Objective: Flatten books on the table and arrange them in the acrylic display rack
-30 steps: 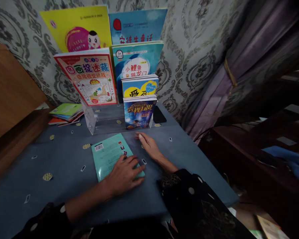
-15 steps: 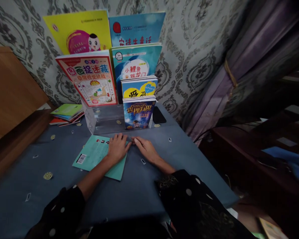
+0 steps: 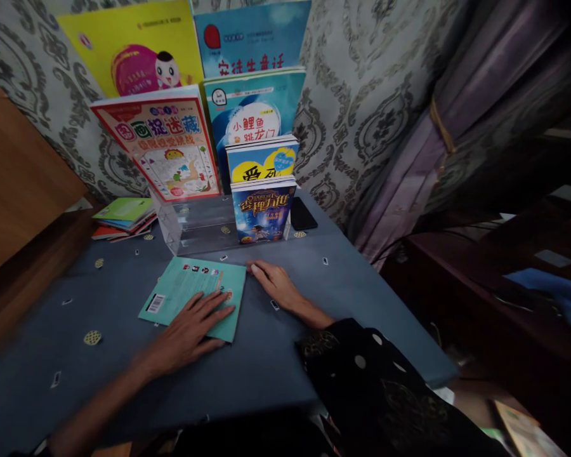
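A teal book lies on the table, its barcode side up and at a slant. My left hand rests on its lower right part with the fingers stretched out and nothing gripped. Right by the book's upper right corner is my right hand, thumb and fingers pressed together. Whether the fingertips pinch that corner is hidden. Behind the hands stands a clear display rack holding several books, among them a dark blue book at the front right and a red-edged picture book on the left.
A small stack of books lies left of the rack. A black phone lies to the rack's right. A wooden panel borders the left side, and a tied purple curtain hangs on the right. The table's right edge slopes toward me.
My left hand has moved from the book's upper right edge down and left, and now lies flat lower on it. The right hand has stayed nearly in place. The view has tipped slightly.
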The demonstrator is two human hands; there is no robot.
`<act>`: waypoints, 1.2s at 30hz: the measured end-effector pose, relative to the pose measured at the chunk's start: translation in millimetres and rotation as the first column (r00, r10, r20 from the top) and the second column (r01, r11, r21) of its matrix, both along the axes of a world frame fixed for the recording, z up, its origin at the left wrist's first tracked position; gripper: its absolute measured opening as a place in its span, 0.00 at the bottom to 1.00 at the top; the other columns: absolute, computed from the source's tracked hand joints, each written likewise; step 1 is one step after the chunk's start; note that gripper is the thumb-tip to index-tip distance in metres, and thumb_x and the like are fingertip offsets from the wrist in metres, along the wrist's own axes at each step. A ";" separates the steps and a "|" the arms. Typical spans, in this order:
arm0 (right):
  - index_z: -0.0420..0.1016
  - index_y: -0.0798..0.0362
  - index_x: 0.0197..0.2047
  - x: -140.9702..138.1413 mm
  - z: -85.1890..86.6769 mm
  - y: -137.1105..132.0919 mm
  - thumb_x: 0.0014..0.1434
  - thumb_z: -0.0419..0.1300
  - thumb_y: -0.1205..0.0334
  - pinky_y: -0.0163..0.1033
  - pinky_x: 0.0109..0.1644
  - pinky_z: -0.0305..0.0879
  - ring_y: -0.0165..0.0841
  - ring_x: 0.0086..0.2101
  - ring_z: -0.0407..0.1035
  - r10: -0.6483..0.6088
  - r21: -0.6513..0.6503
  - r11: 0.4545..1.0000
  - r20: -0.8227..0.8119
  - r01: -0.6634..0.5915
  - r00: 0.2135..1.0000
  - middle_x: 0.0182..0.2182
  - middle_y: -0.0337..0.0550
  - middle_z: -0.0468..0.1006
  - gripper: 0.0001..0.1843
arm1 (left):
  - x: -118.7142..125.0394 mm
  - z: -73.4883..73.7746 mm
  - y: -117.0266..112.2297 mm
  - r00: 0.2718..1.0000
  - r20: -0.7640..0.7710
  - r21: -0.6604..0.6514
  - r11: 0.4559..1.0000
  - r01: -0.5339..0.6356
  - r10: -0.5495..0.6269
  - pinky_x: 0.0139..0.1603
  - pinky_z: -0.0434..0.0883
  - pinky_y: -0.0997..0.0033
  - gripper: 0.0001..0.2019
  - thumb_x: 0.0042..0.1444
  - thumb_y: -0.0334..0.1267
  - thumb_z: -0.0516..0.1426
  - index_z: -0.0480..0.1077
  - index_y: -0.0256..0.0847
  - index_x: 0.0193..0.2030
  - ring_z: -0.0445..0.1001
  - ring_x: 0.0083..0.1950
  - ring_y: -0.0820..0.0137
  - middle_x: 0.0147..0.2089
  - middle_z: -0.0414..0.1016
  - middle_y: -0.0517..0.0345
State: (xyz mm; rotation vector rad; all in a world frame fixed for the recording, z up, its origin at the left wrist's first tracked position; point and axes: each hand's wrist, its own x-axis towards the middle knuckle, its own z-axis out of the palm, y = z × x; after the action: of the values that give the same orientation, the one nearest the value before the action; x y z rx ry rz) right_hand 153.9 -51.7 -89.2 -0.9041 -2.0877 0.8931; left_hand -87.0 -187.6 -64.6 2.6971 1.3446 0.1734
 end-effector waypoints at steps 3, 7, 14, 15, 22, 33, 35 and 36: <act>0.75 0.50 0.53 -4.1 -4.6 4.7 0.72 0.45 0.52 0.47 0.52 0.70 0.39 0.47 0.76 0.012 0.001 1.000 -0.020 -0.012 1.000 0.46 0.47 0.82 0.21 | 13.3 -10.2 8.3 0.997 -0.004 0.085 0.993 -0.079 0.079 0.72 0.51 0.48 0.30 0.69 0.52 0.49 0.47 0.52 0.74 0.50 0.75 0.59 0.75 0.51 0.52; 0.75 0.51 0.54 -8.9 -6.4 12.0 0.71 0.46 0.52 0.49 0.55 0.68 0.40 0.49 0.75 0.036 0.037 0.999 -0.011 -0.035 0.999 0.49 0.48 0.81 0.21 | 25.7 -16.1 23.0 0.989 -0.022 0.143 0.979 -0.144 0.148 0.71 0.54 0.47 0.28 0.69 0.52 0.48 0.52 0.47 0.72 0.51 0.75 0.58 0.75 0.53 0.49; 0.74 0.50 0.55 -9.4 -4.5 14.2 0.72 0.46 0.53 0.47 0.53 0.70 0.39 0.49 0.75 0.045 0.019 0.999 -0.047 -0.044 0.998 0.49 0.47 0.81 0.20 | 28.2 -16.3 38.4 0.988 -0.018 0.178 0.973 -0.149 0.155 0.70 0.53 0.46 0.28 0.69 0.53 0.47 0.54 0.45 0.71 0.52 0.74 0.57 0.73 0.55 0.47; 0.74 0.50 0.55 -9.1 -4.7 13.8 0.72 0.46 0.53 0.47 0.53 0.70 0.39 0.49 0.75 0.047 0.020 0.999 -0.051 -0.047 0.998 0.49 0.47 0.81 0.20 | 28.1 -16.7 39.4 0.988 -0.014 0.180 0.972 -0.150 0.155 0.70 0.53 0.46 0.28 0.69 0.53 0.47 0.54 0.45 0.71 0.52 0.74 0.57 0.73 0.55 0.46; 0.74 0.50 0.55 -9.5 -7.6 13.8 0.72 0.46 0.54 0.47 0.55 0.69 0.40 0.49 0.75 0.039 0.040 0.999 -0.038 -0.037 0.999 0.49 0.48 0.81 0.19 | 24.8 -14.1 54.1 0.993 0.001 0.098 0.988 -0.119 0.120 0.72 0.48 0.46 0.31 0.68 0.57 0.46 0.51 0.46 0.73 0.50 0.75 0.59 0.74 0.54 0.47; 0.72 0.51 0.57 -7.8 -2.3 8.9 0.72 0.45 0.55 0.49 0.57 0.66 0.40 0.52 0.73 0.041 0.045 0.998 -0.009 -0.041 0.999 0.51 0.49 0.79 0.20 | 33.1 -4.2 115.9 0.990 0.017 0.032 0.989 -0.142 0.142 0.70 0.53 0.50 0.25 0.72 0.45 0.42 0.55 0.38 0.71 0.54 0.73 0.62 0.72 0.58 0.45; 0.71 0.50 0.57 -7.5 -2.5 8.0 0.72 0.45 0.54 0.49 0.58 0.65 0.40 0.52 0.72 0.035 0.050 0.998 -0.005 -0.035 0.999 0.52 0.48 0.79 0.20 | 34.2 -5.4 122.2 0.988 0.019 0.055 0.986 -0.154 0.154 0.69 0.55 0.51 0.24 0.71 0.44 0.43 0.57 0.38 0.69 0.57 0.72 0.61 0.71 0.60 0.45; 0.71 0.50 0.58 -7.4 -2.8 7.8 0.72 0.45 0.54 0.48 0.58 0.65 0.40 0.53 0.72 0.032 0.052 0.998 -0.007 -0.032 0.999 0.53 0.48 0.78 0.20 | 34.5 -6.4 124.4 0.987 0.019 0.064 0.985 -0.161 0.160 0.68 0.56 0.51 0.23 0.71 0.43 0.44 0.58 0.38 0.69 0.58 0.72 0.61 0.71 0.60 0.45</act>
State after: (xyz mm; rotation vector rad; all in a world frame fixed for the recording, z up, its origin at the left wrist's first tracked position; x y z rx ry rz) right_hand 146.5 -43.9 -92.0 -0.8414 -2.1141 0.8538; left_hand -52.5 -63.3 -71.1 2.6331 1.5796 0.2547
